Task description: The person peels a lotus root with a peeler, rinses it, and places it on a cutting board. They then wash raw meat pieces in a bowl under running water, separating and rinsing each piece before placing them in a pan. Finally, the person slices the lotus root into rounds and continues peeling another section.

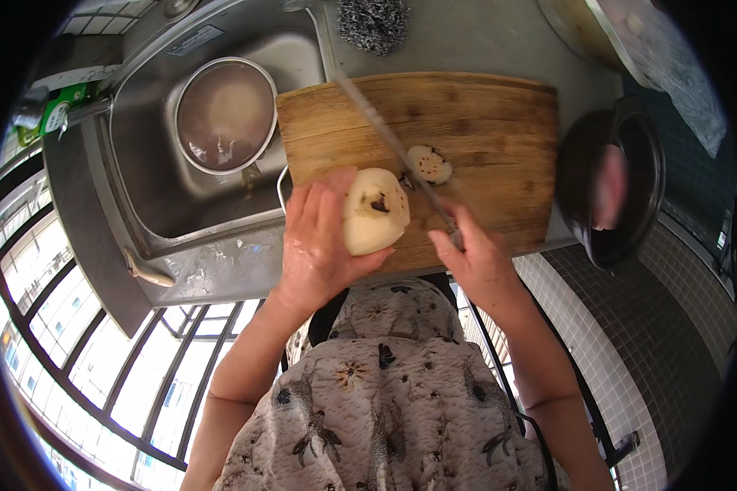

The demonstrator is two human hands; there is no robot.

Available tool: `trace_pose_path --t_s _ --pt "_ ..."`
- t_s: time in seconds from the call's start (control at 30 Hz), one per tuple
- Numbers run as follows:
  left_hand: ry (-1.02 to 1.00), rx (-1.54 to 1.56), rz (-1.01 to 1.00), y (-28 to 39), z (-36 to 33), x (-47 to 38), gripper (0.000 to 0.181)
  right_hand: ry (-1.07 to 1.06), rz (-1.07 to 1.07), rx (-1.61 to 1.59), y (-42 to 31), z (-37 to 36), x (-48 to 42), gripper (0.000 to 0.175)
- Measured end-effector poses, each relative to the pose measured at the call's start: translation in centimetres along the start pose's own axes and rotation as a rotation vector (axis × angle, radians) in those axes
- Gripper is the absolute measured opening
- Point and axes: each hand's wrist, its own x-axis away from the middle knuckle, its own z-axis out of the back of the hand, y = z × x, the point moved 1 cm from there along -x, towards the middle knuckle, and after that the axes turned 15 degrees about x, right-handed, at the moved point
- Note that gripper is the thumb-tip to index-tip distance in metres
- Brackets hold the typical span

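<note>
My left hand grips a peeled, pale lotus root from its left side, over the lower left of a wooden cutting board. A dark spot shows on the root's end. My right hand is closed round the handle of a knife, whose blade slants up and left across the board, somewhat blurred. Just right of the blade lies a cut piece of lotus root with small holes and dark edges. Small dark scraps sit beside it, partly behind the blade.
A steel sink at left holds a round bowl of cloudy liquid. A peeler rests on the sink's near ledge. Steel wool lies behind the board. At right, a dark pot contains pink meat; a plastic bag is beyond.
</note>
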Motion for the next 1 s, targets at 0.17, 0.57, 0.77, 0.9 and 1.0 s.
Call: trace_pose_path --t_s 0.17,0.57,0.77,0.9,1.0 --pt "0.092 0.34 0.054 -0.1 1.4 0.4 0.097 0.161 -0.113 0.027 1.6 1.0 1.0 0.038" --pt "0.207 0.71 -0.081 -1.7 -2.5 -1.5 0.1 0.235 -0.154 -0.259 2.4 0.6 3.0 0.033" --pt "0.258 0.612 -0.064 -3.7 -1.6 1.5 0.094 0.295 -0.033 -0.166 2.5 0.2 3.9 0.03" --pt "0.194 0.15 -0.035 -2.4 -0.1 2.6 0.098 0.327 0.031 -0.01 2.2 0.0 4.4 0.027" --pt "0.055 -0.17 0.019 -0.3 0.7 2.4 0.103 0.268 0.044 0.009 1.7 -0.2 4.6 0.031"
